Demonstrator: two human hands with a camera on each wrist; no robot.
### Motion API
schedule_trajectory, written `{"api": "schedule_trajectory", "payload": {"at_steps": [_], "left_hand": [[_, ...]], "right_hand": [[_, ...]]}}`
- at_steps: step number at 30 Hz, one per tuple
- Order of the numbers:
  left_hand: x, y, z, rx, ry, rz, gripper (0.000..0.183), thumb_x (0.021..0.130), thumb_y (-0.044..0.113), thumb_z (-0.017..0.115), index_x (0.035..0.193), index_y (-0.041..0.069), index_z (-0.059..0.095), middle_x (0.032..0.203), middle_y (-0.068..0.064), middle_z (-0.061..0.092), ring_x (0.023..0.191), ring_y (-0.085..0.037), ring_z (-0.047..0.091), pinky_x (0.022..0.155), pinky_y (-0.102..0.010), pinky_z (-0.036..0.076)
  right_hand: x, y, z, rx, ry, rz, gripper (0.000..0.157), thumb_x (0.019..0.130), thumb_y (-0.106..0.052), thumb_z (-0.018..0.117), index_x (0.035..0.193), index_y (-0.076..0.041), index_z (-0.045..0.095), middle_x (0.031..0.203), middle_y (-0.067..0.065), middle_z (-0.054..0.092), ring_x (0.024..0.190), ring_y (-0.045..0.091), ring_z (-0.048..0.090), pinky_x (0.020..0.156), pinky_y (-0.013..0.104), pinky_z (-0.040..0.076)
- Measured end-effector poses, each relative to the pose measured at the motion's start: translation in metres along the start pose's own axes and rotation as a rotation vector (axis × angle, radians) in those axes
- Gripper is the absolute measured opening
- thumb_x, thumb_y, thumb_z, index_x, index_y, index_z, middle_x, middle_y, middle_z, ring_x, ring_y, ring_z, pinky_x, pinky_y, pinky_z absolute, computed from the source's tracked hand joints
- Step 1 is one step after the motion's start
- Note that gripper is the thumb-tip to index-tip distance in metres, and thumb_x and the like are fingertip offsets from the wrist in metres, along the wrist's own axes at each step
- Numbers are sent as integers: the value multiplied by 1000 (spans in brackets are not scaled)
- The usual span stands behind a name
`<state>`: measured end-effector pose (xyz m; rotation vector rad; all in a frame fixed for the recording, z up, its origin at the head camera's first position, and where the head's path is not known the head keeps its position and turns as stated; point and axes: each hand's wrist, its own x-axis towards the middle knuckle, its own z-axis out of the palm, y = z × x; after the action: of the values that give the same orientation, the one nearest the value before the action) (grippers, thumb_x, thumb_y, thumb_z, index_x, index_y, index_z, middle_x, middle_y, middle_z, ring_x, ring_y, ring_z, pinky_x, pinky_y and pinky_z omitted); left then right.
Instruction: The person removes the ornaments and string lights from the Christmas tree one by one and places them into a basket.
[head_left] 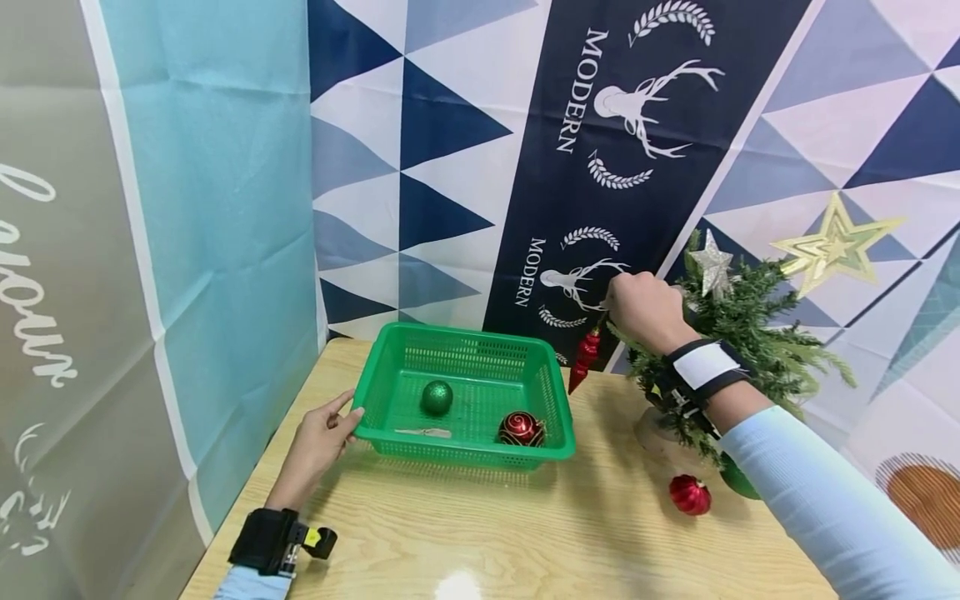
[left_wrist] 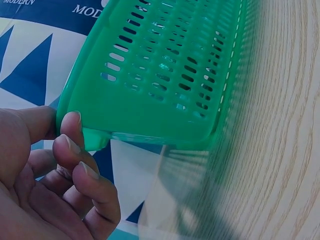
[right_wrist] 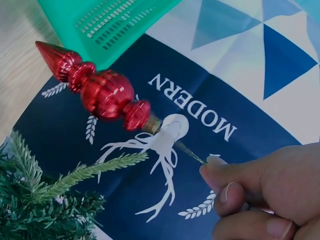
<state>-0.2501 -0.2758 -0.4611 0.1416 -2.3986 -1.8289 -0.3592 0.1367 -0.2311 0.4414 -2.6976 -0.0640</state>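
Observation:
My right hand (head_left: 643, 310) pinches the thin string of a red finial Christmas ornament (right_wrist: 107, 95), which hangs point down between the basket and the small Christmas tree (head_left: 750, 333). With thumb and fingers at its left rim, my left hand (head_left: 318, 442) holds the green plastic basket (head_left: 480, 454); the left wrist view shows the rim corner pinched between thumb and fingertip. Inside the basket lie a green glitter ball (head_left: 437, 397), a red ball with gold swirls (head_left: 521, 429) and a small pale slip (head_left: 423, 432).
A silver star (head_left: 712, 262) and a large gold star (head_left: 836, 244) top the tree at the right. A red ribbed ball (head_left: 689, 495) lies on the wooden table (head_left: 480, 533) near the tree's base, by a partly hidden green ball (head_left: 738, 479). Patterned cloth (head_left: 450, 167) hangs behind.

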Motion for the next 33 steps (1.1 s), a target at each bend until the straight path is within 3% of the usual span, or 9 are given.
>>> {"api": "schedule_trajectory", "payload": {"at_steps": [2, 6, 9, 13, 20, 25, 28, 31, 33], "left_hand": [[0, 0, 0, 6, 3, 2, 54, 101, 26, 57, 151, 12, 41, 68, -14, 52, 64, -37, 53, 49, -27, 38], [-1, 0, 0, 6, 1, -7, 54, 101, 27, 57, 151, 13, 41, 65, -10, 50, 55, -23, 48, 47, -27, 35], [-2, 1, 1, 6, -2, -16, 54, 101, 27, 57, 151, 13, 41, 67, -11, 50, 56, -23, 49, 47, -28, 36], [-2, 1, 1, 14, -1, -10, 54, 101, 27, 56, 151, 13, 40, 71, -16, 52, 65, -35, 53, 49, -28, 38], [-3, 2, 1, 15, -7, -19, 56, 101, 28, 57, 152, 14, 38, 74, -20, 55, 51, -17, 42, 47, -30, 36], [-4, 2, 1, 25, -5, -18, 56, 101, 28, 56, 152, 13, 38, 76, -21, 55, 56, -27, 48, 48, -30, 36], [-4, 2, 1, 35, -3, -11, 56, 102, 28, 56, 152, 12, 38, 76, -20, 55, 63, -35, 52, 49, -30, 37], [-3, 2, 2, 32, -3, -12, 56, 101, 28, 56, 152, 12, 38, 74, -19, 54, 61, -35, 51, 48, -30, 37], [-3, 2, 2, 29, -5, -15, 56, 101, 28, 56, 152, 13, 38, 74, -18, 54, 55, -28, 47, 48, -30, 36]], "right_hand": [[-1, -2, -2, 11, 0, -5, 33, 88, -3, 51, 57, -15, 46, 56, 4, 43, 50, 27, 47, 42, 40, 31], [-5, -3, -5, 39, 12, -19, 28, 87, -3, 47, 68, -13, 66, 61, 6, 55, 50, 27, 52, 40, 40, 33], [-8, -4, -9, 56, 18, -38, 30, 87, -4, 48, 83, -14, 76, 68, 6, 63, 51, 27, 53, 39, 38, 35], [-11, -5, -16, 73, 45, -62, 26, 88, -5, 51, 86, -13, 76, 69, 5, 64, 51, 25, 53, 38, 35, 34], [-17, -8, -24, 86, 80, -119, 28, 90, -8, 55, 63, -14, 57, 52, 0, 40, 45, 19, 45, 38, 30, 27], [-18, -10, -28, 101, 106, -144, 30, 91, -9, 56, 62, -15, 54, 52, -3, 34, 44, 18, 42, 39, 29, 24], [-18, -12, -31, 111, 100, -141, 28, 93, -11, 57, 66, -14, 59, 52, -2, 34, 45, 18, 42, 39, 29, 24], [-20, -13, -33, 126, 80, -131, 20, 94, -14, 59, 78, -12, 69, 53, -1, 44, 45, 17, 46, 38, 30, 29], [-21, -14, -33, 134, 67, -118, 17, 95, -17, 60, 87, -10, 73, 57, 0, 51, 47, 18, 49, 39, 32, 34]]}}
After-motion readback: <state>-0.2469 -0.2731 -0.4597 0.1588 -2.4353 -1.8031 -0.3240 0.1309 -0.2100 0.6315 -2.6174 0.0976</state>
